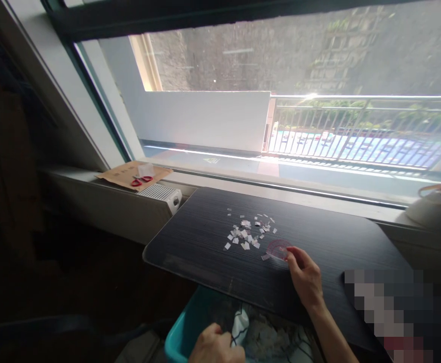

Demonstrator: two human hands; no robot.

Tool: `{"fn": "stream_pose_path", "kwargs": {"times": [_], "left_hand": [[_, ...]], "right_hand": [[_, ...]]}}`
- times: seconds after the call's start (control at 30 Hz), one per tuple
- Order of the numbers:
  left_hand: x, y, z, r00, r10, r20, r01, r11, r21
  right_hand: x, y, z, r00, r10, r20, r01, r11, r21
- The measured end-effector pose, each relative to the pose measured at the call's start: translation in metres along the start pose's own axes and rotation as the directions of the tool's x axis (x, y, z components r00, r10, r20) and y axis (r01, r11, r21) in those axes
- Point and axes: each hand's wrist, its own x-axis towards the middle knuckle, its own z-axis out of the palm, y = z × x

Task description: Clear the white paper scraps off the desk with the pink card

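My right hand (307, 276) pinches the right end of a clear protractor (276, 247) with red markings, just over the dark tabletop (205, 217). A small clear strip (265, 257) lies by the protractor's left edge. Beyond it, many small white paper scraps (244, 234) are scattered in a loose patch. At the bottom of the view, my left hand (216, 347) is closed in front of a turquoise bin (177, 330) below the table edge. What its fingers grip is hidden. White material with dark lines (240, 325) and pale scraps show inside the bin.
Red-handled scissors (142, 180) and a small translucent box (146, 170) rest on a brown paper envelope (116, 175) on the ledge at left. A window (213, 121) runs behind the table. A pale rounded object (434, 209) stands at the right sill. The lower right corner is pixelated.
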Motion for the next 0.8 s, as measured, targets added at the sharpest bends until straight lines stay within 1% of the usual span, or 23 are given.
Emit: {"fn": "stream_pose_path", "kwargs": {"times": [0.1,0.13,0.2,0.27,0.3,0.37,0.43,0.47,0.5,0.57,0.67,0.7,0.8], "left_hand": [[0.005,0.001,0.017,0.993,0.065,-0.100,-0.062,0.998,0.027],[0.008,0.002,0.021,0.990,0.080,-0.112,-0.077,0.997,0.030],[0.012,0.005,0.024,0.989,0.109,-0.102,-0.106,0.994,0.034],[0.016,0.008,0.022,0.991,0.129,-0.043,-0.126,0.991,0.051],[0.018,0.009,0.020,0.990,0.141,0.000,-0.140,0.988,0.060],[0.023,0.013,0.011,0.984,0.150,0.096,-0.158,0.984,0.083],[0.028,0.017,0.000,0.970,0.136,0.201,-0.157,0.983,0.092],[0.030,0.019,-0.006,0.960,0.121,0.251,-0.148,0.985,0.090],[0.033,0.021,-0.012,0.951,0.100,0.294,-0.132,0.987,0.089],[0.038,0.026,-0.023,0.927,0.081,0.365,-0.118,0.990,0.079],[0.045,0.031,-0.034,0.903,0.073,0.424,-0.114,0.991,0.073],[0.047,0.032,-0.037,0.899,0.074,0.432,-0.116,0.991,0.071],[0.050,0.035,-0.041,0.900,0.069,0.430,-0.108,0.992,0.067]], "right_hand": [[-0.007,-0.003,-0.004,0.997,-0.010,0.074,0.008,1.000,0.021],[-0.009,-0.003,-0.006,0.996,-0.008,0.088,0.005,0.999,0.035],[-0.011,-0.004,-0.008,0.997,0.013,0.077,-0.017,0.999,0.048],[-0.012,-0.004,-0.009,0.998,0.033,0.058,-0.035,0.999,0.036],[-0.012,-0.005,-0.009,0.997,0.029,0.074,-0.032,0.999,0.028],[-0.013,-0.005,-0.010,0.986,-0.009,0.165,0.004,1.000,0.029],[-0.014,-0.006,-0.010,0.962,-0.057,0.266,0.043,0.997,0.059],[-0.015,-0.006,-0.010,0.952,-0.071,0.298,0.050,0.996,0.077],[-0.016,-0.006,-0.010,0.948,-0.075,0.309,0.049,0.995,0.091],[-0.016,-0.006,-0.010,0.953,-0.065,0.295,0.038,0.995,0.095],[-0.016,-0.005,-0.011,0.949,-0.086,0.304,0.069,0.995,0.067],[-0.016,-0.005,-0.011,0.936,-0.106,0.335,0.090,0.994,0.061],[-0.018,-0.006,-0.012,0.871,-0.149,0.468,0.129,0.989,0.074]]}}
